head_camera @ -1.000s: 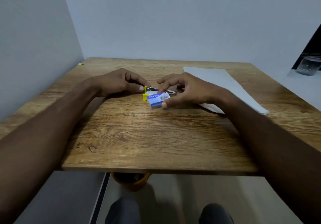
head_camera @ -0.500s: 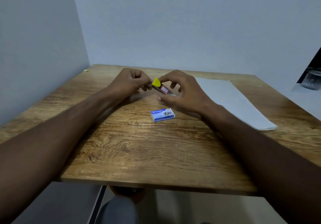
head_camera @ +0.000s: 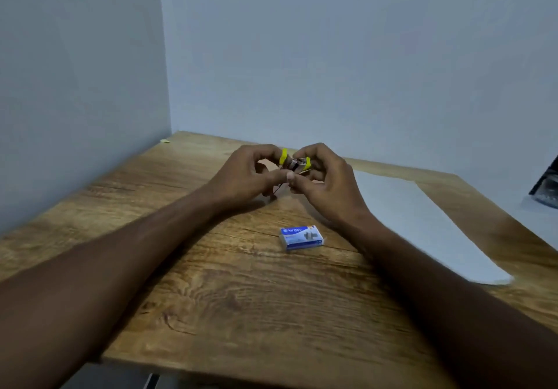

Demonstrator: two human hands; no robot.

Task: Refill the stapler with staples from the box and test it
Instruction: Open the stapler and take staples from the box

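A small yellow and metal stapler (head_camera: 294,162) is held above the wooden table (head_camera: 229,292) between both hands. It looks pulled open, with yellow ends apart and metal parts showing between them. My left hand (head_camera: 250,174) grips its left yellow end. My right hand (head_camera: 324,177) grips its right yellow end. Fingers hide much of the stapler. The blue and white staple box (head_camera: 302,238) lies flat on the table, nearer to me than the hands, and nothing touches it.
A white sheet of paper (head_camera: 422,222) lies on the right side of the table. Grey walls close the left and far sides. A small yellow scrap (head_camera: 164,140) sits at the far left corner. A dark object (head_camera: 546,186) stands beyond the right edge.
Both hands lifted the stapler off the table, away from the box. Its yellow ends have come apart. The staple box stays on the table, let go by my right hand.
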